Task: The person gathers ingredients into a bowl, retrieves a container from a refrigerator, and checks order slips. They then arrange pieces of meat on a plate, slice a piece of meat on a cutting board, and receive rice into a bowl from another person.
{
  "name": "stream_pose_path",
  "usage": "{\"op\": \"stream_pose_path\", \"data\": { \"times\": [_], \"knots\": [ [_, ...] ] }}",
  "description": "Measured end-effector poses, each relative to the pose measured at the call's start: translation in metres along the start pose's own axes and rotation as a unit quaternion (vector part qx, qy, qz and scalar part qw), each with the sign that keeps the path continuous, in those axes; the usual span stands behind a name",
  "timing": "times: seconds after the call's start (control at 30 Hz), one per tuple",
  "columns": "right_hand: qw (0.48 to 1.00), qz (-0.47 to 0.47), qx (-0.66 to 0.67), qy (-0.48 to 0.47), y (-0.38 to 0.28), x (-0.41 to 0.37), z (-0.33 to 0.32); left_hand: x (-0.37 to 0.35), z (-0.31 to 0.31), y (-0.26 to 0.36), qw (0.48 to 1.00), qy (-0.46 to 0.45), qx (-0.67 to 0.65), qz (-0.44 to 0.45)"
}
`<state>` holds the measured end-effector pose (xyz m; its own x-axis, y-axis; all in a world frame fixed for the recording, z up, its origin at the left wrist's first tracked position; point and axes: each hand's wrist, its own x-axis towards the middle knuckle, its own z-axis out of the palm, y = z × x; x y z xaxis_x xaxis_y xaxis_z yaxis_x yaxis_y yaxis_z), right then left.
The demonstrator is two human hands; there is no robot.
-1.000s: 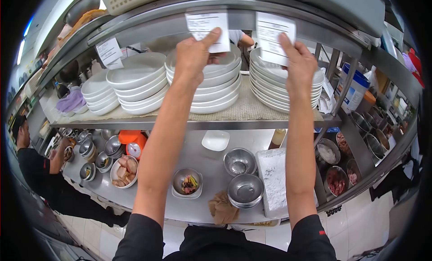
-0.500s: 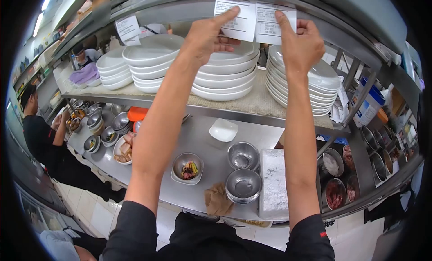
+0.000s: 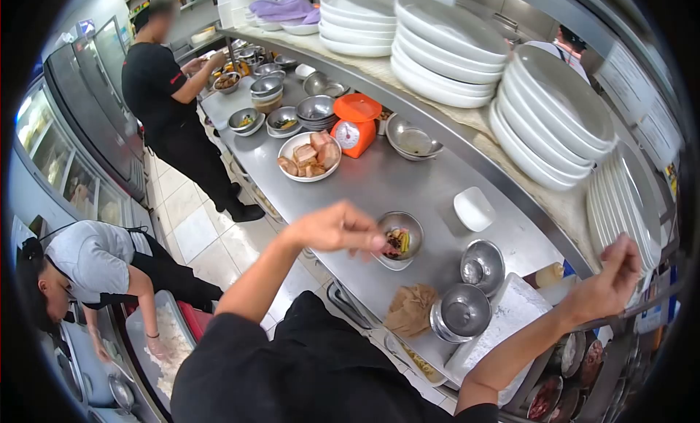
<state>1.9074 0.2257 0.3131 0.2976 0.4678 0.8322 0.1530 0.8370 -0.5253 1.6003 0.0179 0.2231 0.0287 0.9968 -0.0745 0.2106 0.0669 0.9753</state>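
My left hand (image 3: 337, 230) hovers in front of a small metal bowl (image 3: 410, 230) holding chopped red, yellow and dark food. Its fingers are loosely bent, slightly blurred, with nothing visible in them. On the far right my right hand (image 3: 609, 277) is raised beside a stack of white plates (image 3: 620, 197), its fingers loosely curled and no object showing between them. Printed paper slips (image 3: 660, 131) hang from the shelf's upper rail, away from both hands. Below my right arm lies a tray of white powder (image 3: 510, 324), next to two metal bowls (image 3: 467, 310).
White bowls (image 3: 554, 117) are stacked along the shelf. On the steel counter stand an orange scale (image 3: 355, 128), a bowl of meat pieces (image 3: 309, 157), a white dish (image 3: 474, 209) and crumpled brown paper (image 3: 410, 310). Two co-workers (image 3: 157, 88) are at the left, one bending over a tub (image 3: 164, 343).
Both hands have come away from the paper slips and dropped, my left toward the food bowl, my right beside the plates. The view has swung left and down, showing more counter and co-workers.
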Motion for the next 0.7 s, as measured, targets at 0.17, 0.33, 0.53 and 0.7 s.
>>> {"op": "stream_pose_path", "data": {
  "times": [0.17,0.33,0.53,0.7],
  "knots": [
    [0.933,0.108,0.079,-0.335,-0.019,-0.117,0.105,-0.092,0.014,-0.224,0.886,0.146,0.281,-0.34],
    [0.786,0.224,0.046,-0.574,0.005,-0.266,0.272,-0.155,-0.023,-0.272,0.878,0.003,0.202,-0.434],
    [0.752,0.128,-0.205,-0.613,0.045,-0.409,0.441,-0.188,-0.115,-0.305,0.879,0.146,0.15,-0.429],
    [0.721,0.164,-0.27,-0.617,0.039,-0.423,0.457,-0.214,-0.198,-0.33,0.864,0.239,0.177,-0.407]
  ]
}}
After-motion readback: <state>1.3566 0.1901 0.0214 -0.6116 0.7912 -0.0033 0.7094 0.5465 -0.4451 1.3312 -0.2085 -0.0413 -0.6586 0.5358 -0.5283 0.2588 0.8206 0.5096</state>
